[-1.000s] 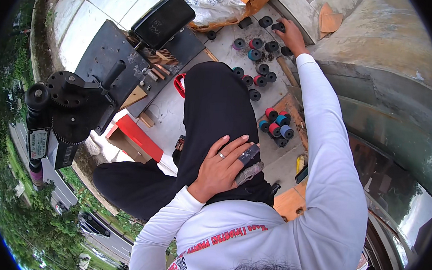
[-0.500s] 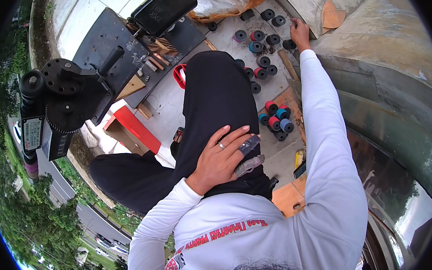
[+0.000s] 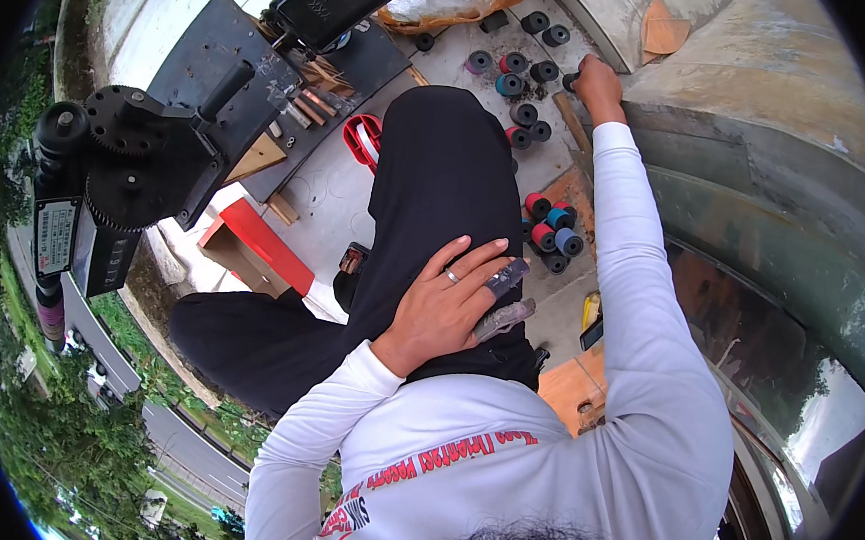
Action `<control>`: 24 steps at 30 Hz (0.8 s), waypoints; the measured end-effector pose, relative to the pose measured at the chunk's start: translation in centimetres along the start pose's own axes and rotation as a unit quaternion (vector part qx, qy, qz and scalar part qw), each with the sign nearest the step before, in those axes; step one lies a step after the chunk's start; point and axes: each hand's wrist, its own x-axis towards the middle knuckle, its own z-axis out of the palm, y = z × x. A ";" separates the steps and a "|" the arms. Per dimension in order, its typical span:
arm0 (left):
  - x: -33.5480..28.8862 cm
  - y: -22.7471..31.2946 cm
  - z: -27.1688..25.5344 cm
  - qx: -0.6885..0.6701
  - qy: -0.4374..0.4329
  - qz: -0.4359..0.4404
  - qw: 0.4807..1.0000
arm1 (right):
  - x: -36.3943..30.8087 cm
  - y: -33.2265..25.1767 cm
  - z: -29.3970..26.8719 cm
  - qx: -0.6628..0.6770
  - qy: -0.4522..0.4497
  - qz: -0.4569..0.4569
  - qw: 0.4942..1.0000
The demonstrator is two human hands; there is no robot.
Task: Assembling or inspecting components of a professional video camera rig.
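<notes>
My left hand [image 3: 451,296] lies flat on my thigh in dark trousers, fingers spread, a ring on one of them. Dark and grey wrappings [image 3: 505,320] cover two of its fingers. On the far right, my outstretched right hand [image 3: 598,89] is closed at a small black spool [image 3: 570,81], which shows at its left side; the fingertips are partly hidden. More spools stand near it, among them a black spool [image 3: 545,71] and a blue-wound spool [image 3: 510,85]. Nearer to me, a cluster holds red-wound [image 3: 542,238] and blue-wound spools [image 3: 569,242].
A hand-cranked geared winder [image 3: 129,159] stands on the left beside a black board [image 3: 200,73]. A red box [image 3: 263,248] and a red reel [image 3: 363,141] sit near my knee. A concrete wall [image 3: 764,123] borders the right; a wooden strip [image 3: 571,119] lies by the spools.
My right hand has shifted slightly and turned over toward the black spool, its fingers now meeting it. The left hand stays on the thigh. The view has moved a little.
</notes>
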 end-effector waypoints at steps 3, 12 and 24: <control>0.1 -0.2 -0.3 0.015 -0.035 -0.004 0.999 | 1.3 0.6 0.8 -0.009 0.014 -0.041 0.999; 0.1 -0.4 0.0 0.002 -0.005 0.002 1.000 | 4.2 1.5 -1.6 0.061 -0.012 0.006 0.998; -0.1 -0.7 0.1 0.006 -0.019 0.009 1.000 | 5.0 1.4 -2.5 -0.099 -0.037 -0.038 0.994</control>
